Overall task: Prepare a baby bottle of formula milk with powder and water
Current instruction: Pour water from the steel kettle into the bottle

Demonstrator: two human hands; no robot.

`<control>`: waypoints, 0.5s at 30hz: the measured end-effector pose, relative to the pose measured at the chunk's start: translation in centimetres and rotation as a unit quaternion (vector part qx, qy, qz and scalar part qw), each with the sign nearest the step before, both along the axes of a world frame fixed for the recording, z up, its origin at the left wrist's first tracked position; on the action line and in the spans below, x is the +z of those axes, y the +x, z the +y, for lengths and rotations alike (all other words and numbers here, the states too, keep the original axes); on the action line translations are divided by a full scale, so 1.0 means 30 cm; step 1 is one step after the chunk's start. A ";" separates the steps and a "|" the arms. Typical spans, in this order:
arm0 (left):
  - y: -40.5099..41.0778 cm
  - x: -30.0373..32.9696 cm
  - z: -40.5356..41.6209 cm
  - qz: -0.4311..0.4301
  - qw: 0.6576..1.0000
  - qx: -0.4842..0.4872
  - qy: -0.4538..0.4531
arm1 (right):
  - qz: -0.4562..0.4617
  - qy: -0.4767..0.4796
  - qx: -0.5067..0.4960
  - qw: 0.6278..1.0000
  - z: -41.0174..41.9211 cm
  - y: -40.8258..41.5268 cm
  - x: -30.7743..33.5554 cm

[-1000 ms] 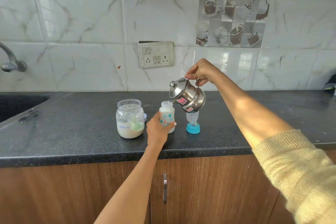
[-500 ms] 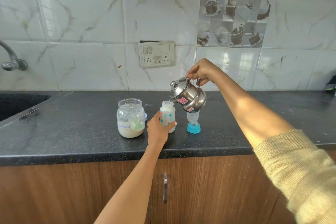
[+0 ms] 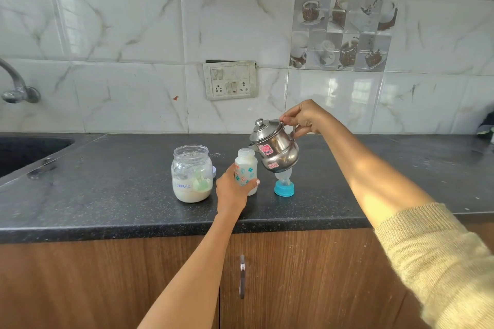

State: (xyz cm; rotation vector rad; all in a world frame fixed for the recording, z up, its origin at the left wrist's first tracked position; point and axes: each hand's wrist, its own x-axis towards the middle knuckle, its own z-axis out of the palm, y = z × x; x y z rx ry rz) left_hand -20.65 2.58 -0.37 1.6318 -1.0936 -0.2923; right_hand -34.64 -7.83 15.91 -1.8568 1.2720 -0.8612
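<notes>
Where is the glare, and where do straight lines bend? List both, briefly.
Head view: window glare sits on the wall tiles right of the switchboard, and a sunlit patch brightens the right forearm. Head view: wide-angle distortion bows the countertop edge and tilts the tile seams near the frame edges. Head view: the kettle and bottle look sharp.

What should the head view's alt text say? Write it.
Right hand tilts a small steel kettle over an open white baby bottle gripped by the left hand on a black stone counter.
</notes>
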 end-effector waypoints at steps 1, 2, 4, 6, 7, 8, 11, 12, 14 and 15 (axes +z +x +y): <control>0.000 0.001 0.001 0.000 1.000 0.000 0.000 | -0.016 0.009 -0.001 1.000 -0.003 -0.002 -0.008; -0.001 0.002 0.002 0.000 1.000 0.001 -0.001 | -0.029 0.017 -0.001 0.999 -0.004 -0.005 -0.016; -0.001 0.001 0.002 0.001 1.000 0.000 -0.002 | -0.053 0.029 0.000 0.998 -0.001 -0.012 -0.032; 0.000 -0.002 0.003 0.000 1.000 -0.002 -0.006 | -0.071 0.037 0.002 0.997 0.004 -0.018 -0.048; -0.001 -0.002 0.004 -0.001 1.000 -0.002 -0.006 | -0.081 0.041 0.003 0.996 0.006 -0.020 -0.057; -0.001 -0.002 0.005 -0.001 1.000 -0.001 -0.005 | -0.093 0.046 0.002 0.995 0.005 -0.023 -0.066; -0.003 0.001 0.007 -0.002 1.000 0.001 0.000 | -0.134 0.064 -0.003 0.989 -0.002 -0.027 -0.090; -0.004 0.003 0.007 -0.003 1.000 0.002 0.001 | -0.148 0.069 -0.007 0.987 -0.004 -0.028 -0.095; -0.005 0.005 0.009 -0.002 1.000 0.001 0.001 | -0.174 0.077 -0.017 0.982 -0.010 -0.028 -0.103; -0.005 0.005 0.010 -0.002 1.000 0.001 0.002 | -0.186 0.079 -0.022 0.979 -0.014 -0.026 -0.106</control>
